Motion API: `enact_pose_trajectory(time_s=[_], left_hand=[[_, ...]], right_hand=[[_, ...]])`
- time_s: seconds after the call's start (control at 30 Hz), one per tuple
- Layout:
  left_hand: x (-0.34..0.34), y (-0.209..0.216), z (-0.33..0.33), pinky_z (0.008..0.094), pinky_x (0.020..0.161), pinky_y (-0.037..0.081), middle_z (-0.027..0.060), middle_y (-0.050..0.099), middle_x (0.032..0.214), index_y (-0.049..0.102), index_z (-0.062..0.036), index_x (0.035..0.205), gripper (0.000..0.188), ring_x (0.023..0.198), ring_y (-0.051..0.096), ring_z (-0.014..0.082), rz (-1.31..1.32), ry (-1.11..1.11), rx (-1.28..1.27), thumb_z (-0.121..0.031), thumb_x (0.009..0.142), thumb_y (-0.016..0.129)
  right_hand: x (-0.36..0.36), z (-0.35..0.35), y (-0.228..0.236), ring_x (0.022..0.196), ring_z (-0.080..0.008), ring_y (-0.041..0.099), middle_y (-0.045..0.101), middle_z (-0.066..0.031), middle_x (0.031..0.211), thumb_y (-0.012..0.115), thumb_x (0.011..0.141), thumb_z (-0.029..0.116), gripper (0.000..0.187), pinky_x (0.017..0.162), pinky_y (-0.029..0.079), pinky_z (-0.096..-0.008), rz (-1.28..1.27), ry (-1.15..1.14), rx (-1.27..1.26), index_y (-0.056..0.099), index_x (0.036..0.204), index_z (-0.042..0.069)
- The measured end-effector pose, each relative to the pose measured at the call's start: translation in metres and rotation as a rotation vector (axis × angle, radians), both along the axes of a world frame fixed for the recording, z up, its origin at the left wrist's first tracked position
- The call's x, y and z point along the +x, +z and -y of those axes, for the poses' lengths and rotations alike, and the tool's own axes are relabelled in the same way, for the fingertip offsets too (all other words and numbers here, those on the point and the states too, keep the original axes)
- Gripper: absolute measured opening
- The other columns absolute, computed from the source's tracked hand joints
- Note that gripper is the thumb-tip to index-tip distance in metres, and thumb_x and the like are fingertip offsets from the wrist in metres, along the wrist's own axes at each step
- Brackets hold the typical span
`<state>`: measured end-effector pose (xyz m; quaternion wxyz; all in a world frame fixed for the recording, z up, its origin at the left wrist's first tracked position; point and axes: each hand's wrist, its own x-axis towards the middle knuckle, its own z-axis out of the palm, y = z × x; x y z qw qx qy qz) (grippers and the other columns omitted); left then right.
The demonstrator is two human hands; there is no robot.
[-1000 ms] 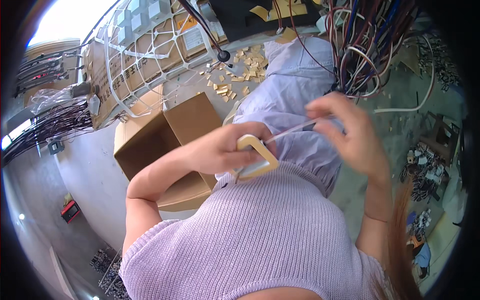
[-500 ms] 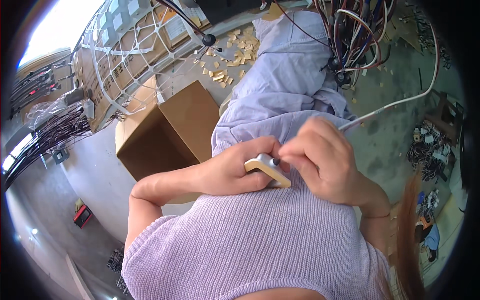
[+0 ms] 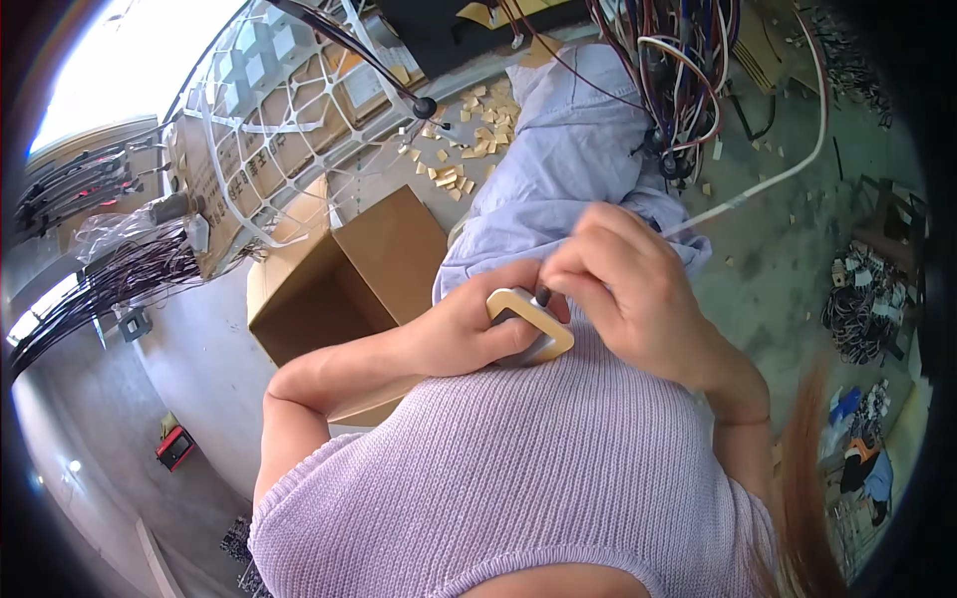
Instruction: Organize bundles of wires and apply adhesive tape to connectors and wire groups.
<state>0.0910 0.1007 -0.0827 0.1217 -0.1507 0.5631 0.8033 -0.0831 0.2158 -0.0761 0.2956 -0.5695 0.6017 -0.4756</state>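
Note:
My left hand (image 3: 477, 327) is closed around a small grey-white housing (image 3: 543, 351) with a tan rim, held close to my chest. Its rimmed face is tilted up toward me, with my thumb over part of it. At the housing's far edge sits a short black cable end (image 3: 542, 296). My right hand (image 3: 630, 294) pinches at this black piece, its fingertips touching or nearly touching the housing. A white cable (image 3: 768, 182) runs from behind my right hand toward the upper right; where it meets my fingers is hidden.
An open cardboard box (image 3: 384, 249) stands to the left of my legs. Bundled wires (image 3: 683, 90) hang ahead at the right. White netting (image 3: 284, 149) lies over cartons at the far left. Tan scraps (image 3: 488, 115) litter the floor, and cable piles (image 3: 857, 309) lie at right.
The housing has turned so more of its rimmed face shows. My right hand has come slightly left and farther from my chest, still at the black piece. The whole view has shifted a little.

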Motion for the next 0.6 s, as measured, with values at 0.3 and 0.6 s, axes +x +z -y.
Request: enact_pose_trajectory(time_s=[0.3,0.6], left_hand=[[-0.039,0.014,0.048,0.0304,0.078,0.052,0.0049,0.053,0.105,0.048,-0.0068,0.113,0.024,0.092,0.057,0.0138,-0.012,0.843,0.085,-0.015,0.090,0.045],[-0.051,0.009,0.047,0.0269,0.077,0.046,0.0036,0.051,0.097,0.049,-0.0070,0.112,0.023,0.092,0.049,0.0115,-0.248,0.911,-0.324,-0.013,0.090,0.049]], right_hand=[[-0.001,0.045,-0.011,0.071,-0.0241,0.057,0.060,-0.0085,0.082,0.077,0.072,0.016,0.026,0.065,0.043,-0.0346,-0.341,-0.404,-0.396,0.061,0.091,0.007],[0.042,0.047,-0.035,0.063,-0.0105,0.064,0.069,-0.0090,0.074,0.062,0.088,0.004,0.016,0.057,0.051,-0.0217,0.582,-0.208,0.086,0.066,0.099,-0.006]])
